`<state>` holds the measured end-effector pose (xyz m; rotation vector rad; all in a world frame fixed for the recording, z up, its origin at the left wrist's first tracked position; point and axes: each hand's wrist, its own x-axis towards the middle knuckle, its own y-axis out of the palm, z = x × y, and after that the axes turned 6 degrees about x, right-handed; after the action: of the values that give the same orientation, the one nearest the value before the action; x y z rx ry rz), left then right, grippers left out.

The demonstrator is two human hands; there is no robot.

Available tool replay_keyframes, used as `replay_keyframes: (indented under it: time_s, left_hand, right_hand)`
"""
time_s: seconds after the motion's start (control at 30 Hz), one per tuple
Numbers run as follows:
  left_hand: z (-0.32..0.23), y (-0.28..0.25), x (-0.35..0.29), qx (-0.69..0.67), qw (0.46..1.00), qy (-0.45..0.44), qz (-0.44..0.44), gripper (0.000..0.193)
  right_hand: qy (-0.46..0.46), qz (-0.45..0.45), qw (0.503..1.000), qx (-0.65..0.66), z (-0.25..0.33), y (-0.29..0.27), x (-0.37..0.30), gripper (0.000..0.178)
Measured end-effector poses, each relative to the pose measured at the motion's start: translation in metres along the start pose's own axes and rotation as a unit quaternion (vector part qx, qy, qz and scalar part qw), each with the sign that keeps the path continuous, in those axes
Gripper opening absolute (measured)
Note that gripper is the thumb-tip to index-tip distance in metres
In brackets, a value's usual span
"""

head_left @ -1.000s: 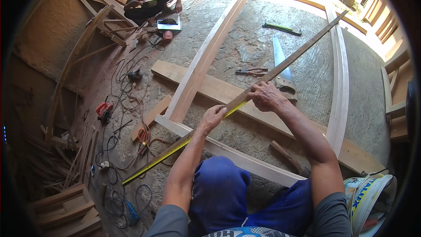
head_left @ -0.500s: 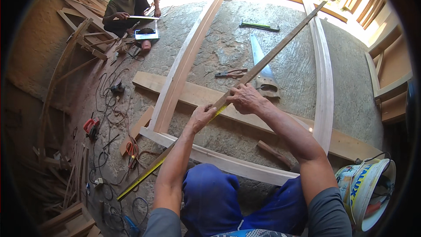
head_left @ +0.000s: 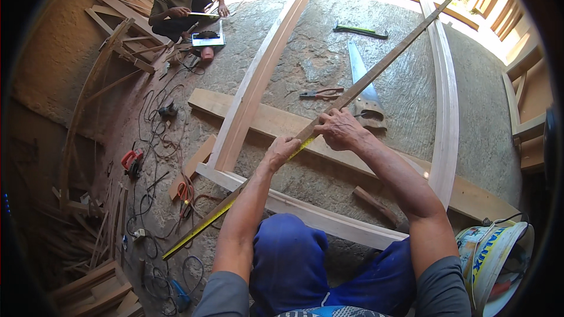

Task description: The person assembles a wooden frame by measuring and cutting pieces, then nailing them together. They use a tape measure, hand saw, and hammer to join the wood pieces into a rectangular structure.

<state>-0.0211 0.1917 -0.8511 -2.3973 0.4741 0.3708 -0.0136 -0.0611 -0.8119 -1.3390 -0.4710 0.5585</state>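
A long, narrow wooden strip (head_left: pixel 392 58) runs diagonally across a pale wooden frame (head_left: pixel 267 73), from near left to far right. A yellow measuring tape (head_left: pixel 202 232) lies stretched along the strip's near part. My left hand (head_left: pixel 282 152) is closed around the strip and tape close to the middle. Just beyond it, my right hand (head_left: pixel 341 130) grips the same strip with bent fingers, where the visible tape ends. What its fingertips press on is partly hidden. Under the strip rest a handsaw (head_left: pixel 365 85) and pliers (head_left: pixel 321 93).
A wooden plank (head_left: pixel 276 122) crosses beneath the frame. A hammer (head_left: pixel 376 205) and a pry bar (head_left: pixel 361 31) lie inside it. Cords and a red power tool (head_left: pixel 133 161) are at left, a bucket (head_left: pixel 490 258) at right. Another person (head_left: pixel 179 3) crouches by a table saw (head_left: pixel 208 39).
The whole scene has shifted slightly to the right in the picture. Both my hands keep their hold on the strip, in nearly the same places along it.
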Motion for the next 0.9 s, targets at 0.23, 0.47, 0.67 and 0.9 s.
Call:
replay_keyframes:
  time_s: [0.23,0.47,0.67,0.9]
  left_hand:
    - [0.001,-0.002,0.002,0.004,1.0,-0.008,0.007,0.042]
    - [0.0,0.001,0.003,-0.033,0.999,-0.015,0.014,0.039]
    - [-0.006,0.001,0.001,-0.017,1.0,-0.022,0.004,0.035]
    - [-0.003,0.0,-0.001,-0.048,0.999,0.003,0.024,0.035]
  right_hand:
    - [0.0,-0.002,1.0,0.007,0.001,0.001,0.001,0.031]
    - [0.002,-0.002,1.0,0.002,0.0,0.001,0.0,0.031]
    - [-0.001,-0.004,1.0,0.007,0.0,0.001,-0.001,0.032]
    - [0.01,-0.007,1.0,0.029,0.001,0.001,0.0,0.029]
